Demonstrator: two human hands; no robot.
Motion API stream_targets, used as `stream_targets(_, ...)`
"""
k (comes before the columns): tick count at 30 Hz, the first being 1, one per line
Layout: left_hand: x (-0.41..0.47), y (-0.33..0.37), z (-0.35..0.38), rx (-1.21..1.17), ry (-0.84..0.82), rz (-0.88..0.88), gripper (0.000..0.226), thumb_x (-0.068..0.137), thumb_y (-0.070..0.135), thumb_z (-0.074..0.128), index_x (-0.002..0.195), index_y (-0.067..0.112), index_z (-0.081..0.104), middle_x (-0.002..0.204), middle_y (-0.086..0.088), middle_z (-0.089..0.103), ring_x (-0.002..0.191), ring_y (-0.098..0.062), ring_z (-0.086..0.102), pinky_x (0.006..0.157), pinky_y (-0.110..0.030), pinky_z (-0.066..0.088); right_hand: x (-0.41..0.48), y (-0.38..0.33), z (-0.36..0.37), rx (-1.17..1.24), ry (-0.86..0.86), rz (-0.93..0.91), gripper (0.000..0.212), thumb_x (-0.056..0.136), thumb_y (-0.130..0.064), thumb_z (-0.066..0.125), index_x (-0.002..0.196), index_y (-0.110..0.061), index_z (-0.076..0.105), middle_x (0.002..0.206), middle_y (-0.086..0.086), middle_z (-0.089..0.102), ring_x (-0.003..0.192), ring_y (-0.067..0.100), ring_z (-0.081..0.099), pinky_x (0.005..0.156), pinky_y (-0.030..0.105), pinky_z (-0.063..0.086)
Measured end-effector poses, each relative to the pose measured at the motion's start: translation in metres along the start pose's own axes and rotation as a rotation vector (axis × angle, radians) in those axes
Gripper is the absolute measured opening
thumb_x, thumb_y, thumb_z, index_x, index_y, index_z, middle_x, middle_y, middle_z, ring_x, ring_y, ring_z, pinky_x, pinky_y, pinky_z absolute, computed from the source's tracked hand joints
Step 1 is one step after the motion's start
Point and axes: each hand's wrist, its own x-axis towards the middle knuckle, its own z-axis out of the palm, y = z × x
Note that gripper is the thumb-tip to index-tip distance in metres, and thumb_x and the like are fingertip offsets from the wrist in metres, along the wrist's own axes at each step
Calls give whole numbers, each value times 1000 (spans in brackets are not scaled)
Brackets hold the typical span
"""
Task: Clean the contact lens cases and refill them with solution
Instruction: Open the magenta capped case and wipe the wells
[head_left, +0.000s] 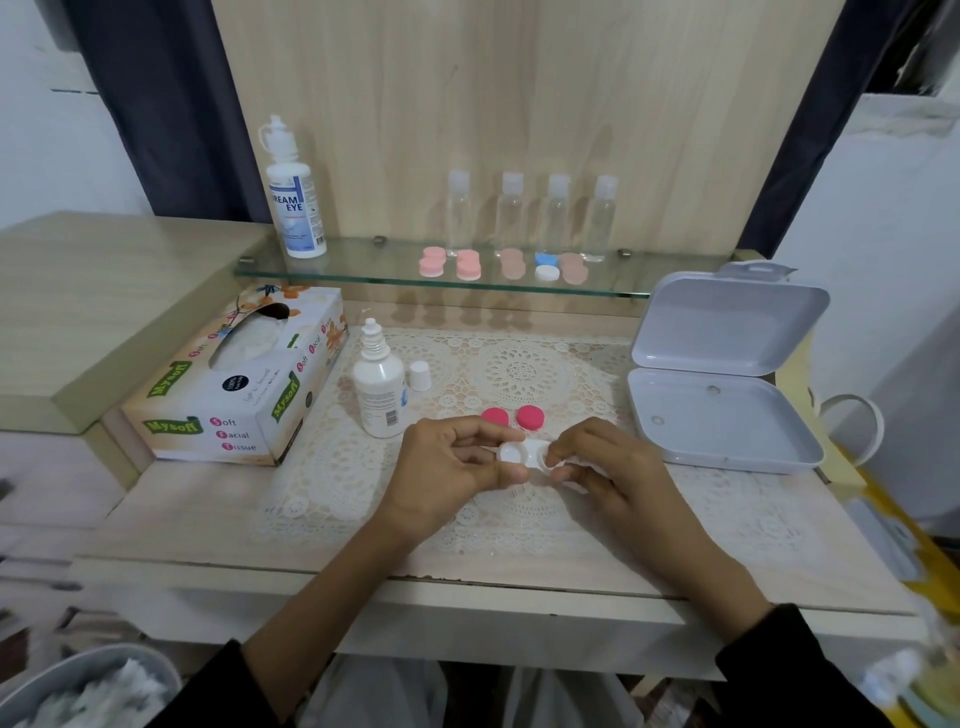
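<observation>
A white two-well contact lens case (521, 453) with its caps off is held just above the lace mat. My left hand (451, 470) pinches its left well between thumb and fingers. My right hand (605, 470) pinches the right well, with something white, perhaps tissue, under its fingers. Two pink caps (511, 417) lie on the mat just behind the case. A small white solution bottle (379, 384) stands uncapped to the left, its white cap (420, 375) beside it.
A tissue box (236, 379) lies at the left. An open grey plastic box (722, 379) sits at the right. On the glass shelf (363, 267) stand a large solution bottle (295, 200), several clear bottles (532, 215) and several closed lens cases (501, 264). A bin (78, 686) sits low left.
</observation>
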Motion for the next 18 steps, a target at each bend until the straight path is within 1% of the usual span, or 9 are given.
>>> stream_targets(3, 1, 0, 0, -7, 10, 4, 32, 63, -2, 82, 91, 11, 73, 81, -7, 75, 74, -20, 72, 67, -20, 55, 2, -3, -1, 73, 32, 15, 18, 91, -25, 53, 88, -12, 67, 97, -5, 62, 92, 15, 59, 75, 27, 46)
stream_targets(5, 1, 0, 0, -8, 16, 4, 32, 63, -2, 82, 91, 10, 73, 81, -7, 75, 74, -20, 72, 67, -20, 55, 2, -5, -2, 91, 73, 6, 20, 92, -24, 52, 88, -10, 66, 100, -3, 61, 97, 16, 59, 79, 28, 45)
stream_targets(7, 1, -1, -1, 1, 27, 3, 33, 62, -1, 83, 92, 9, 74, 81, -7, 75, 75, -21, 72, 68, -19, 55, 2, -5, -5, 85, 137, 7, 15, 92, -19, 55, 88, -9, 66, 96, -3, 63, 93, 16, 60, 77, 29, 47)
stream_targets(9, 1, -2, -2, 4, 32, -1, 33, 62, 0, 84, 92, 9, 74, 81, -7, 75, 76, -21, 72, 69, -19, 55, 1, -5, -7, 72, 196, 32, 6, 90, -13, 63, 92, -9, 67, 93, -5, 66, 90, 10, 63, 76, 23, 48)
stream_targets(11, 1, -2, -2, 7, 23, -4, 33, 62, 0, 84, 92, 10, 74, 81, -9, 75, 76, -21, 72, 70, -21, 55, -1, -6, -8, 73, 223, 87, 13, 84, -14, 69, 97, -12, 68, 95, -9, 69, 89, 5, 65, 77, 17, 48)
stream_targets(12, 1, -2, -2, 10, 19, -4, 33, 62, 1, 84, 92, 11, 74, 81, -9, 74, 77, -22, 72, 71, -21, 55, -1, -7, -8, 76, 224, 103, 15, 83, -15, 70, 98, -12, 69, 96, -11, 70, 89, 5, 65, 76, 16, 48)
stream_targets(15, 1, -1, -1, 23, 19, -6, 33, 62, 2, 84, 91, 13, 74, 80, -9, 74, 76, -22, 72, 73, -23, 56, 1, -9, -8, 125, 215, 133, 16, 84, -15, 72, 99, -10, 73, 95, -10, 72, 90, 6, 68, 77, 16, 50)
stream_targets(18, 0, -1, -1, 28, 18, -15, 33, 62, 2, 85, 91, 13, 74, 78, -16, 73, 75, -25, 72, 74, -25, 57, 7, -12, -6, 135, 207, 122, 15, 84, -17, 73, 98, -10, 75, 93, -9, 73, 89, 5, 68, 77, 18, 51)
